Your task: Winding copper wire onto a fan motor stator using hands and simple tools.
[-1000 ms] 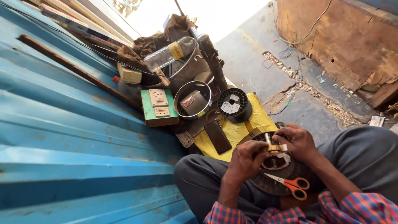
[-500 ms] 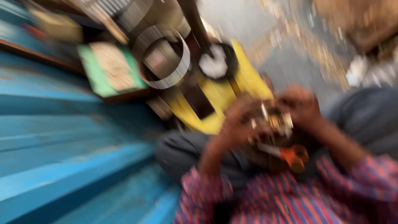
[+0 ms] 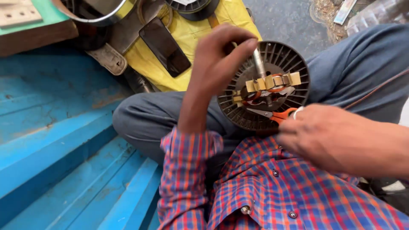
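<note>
The left hand (image 3: pixel 221 55) reached over the top of a round, dark, finned motor part (image 3: pixel 264 87) that rested on the person's lap, its fingertips pinched around the metal shaft (image 3: pixel 258 63) standing up from the middle of that part. The right hand (image 3: pixel 328 138) lay at the near right edge of the same part, fingers curled through the orange handles of a pair of scissors (image 3: pixel 277 115), whose blades pointed left across the part's face. Whether that hand squeezed the handles or merely held them could not be told.

On the face of the finned part sat a row of tan, blocky pieces (image 3: pixel 272 81) with loops of reddish copper wire (image 3: pixel 277 90) beneath them. The part leaned against grey trousers (image 3: pixel 145 119), and a red and blue checked shirt (image 3: pixel 272 187) filled the near foreground.

Farther off, a yellow cloth (image 3: pixel 187 38) lay spread on the ground with a dark phone (image 3: pixel 165 46) face up on it. At the far edge, above the cloth, stood a round metal container (image 3: pixel 91 12); its contents were cut off by the frame and could not be made out. Next to it on the right, a dark reel (image 3: pixel 191 6) showed only its lower rim. A green board on wood (image 3: pixel 34 25) sat at the far left. Blue corrugated sheet metal (image 3: pixel 55 149) covered the left side, and grey concrete floor (image 3: pixel 289 21) ran along the far right.
</note>
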